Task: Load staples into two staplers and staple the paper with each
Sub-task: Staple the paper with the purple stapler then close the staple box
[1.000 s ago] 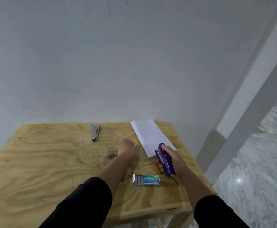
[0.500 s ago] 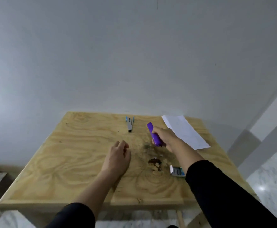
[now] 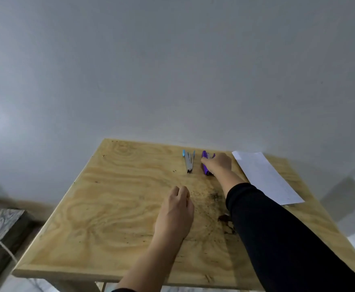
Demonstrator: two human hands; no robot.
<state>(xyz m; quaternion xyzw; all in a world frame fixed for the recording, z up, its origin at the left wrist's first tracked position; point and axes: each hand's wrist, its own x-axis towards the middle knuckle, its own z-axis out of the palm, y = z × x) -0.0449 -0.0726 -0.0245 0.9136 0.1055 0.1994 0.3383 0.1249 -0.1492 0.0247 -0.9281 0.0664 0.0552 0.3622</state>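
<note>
A purple stapler [image 3: 205, 168] lies on the plywood table [image 3: 113, 199] near its far edge, and my right hand [image 3: 218, 164] rests over it with fingers wrapped on its body. Just left of it lies a blue and silver stapler [image 3: 189, 161], opened into a V. My left hand [image 3: 175, 211] rests palm down on the middle of the table, fingers loosely curled, holding nothing. A white sheet of paper [image 3: 265, 175] lies at the right side. My right sleeve hides the staple box.
A grey wall stands right behind the table. Dark stains [image 3: 225, 220] mark the wood near my right forearm. A dark block with a marbled top [image 3: 2, 226] stands on the floor at the left.
My right hand has carried the purple stapler from the near right edge to the far side, setting it beside the blue stapler. The view swung left; my left hand stayed on the table.
</note>
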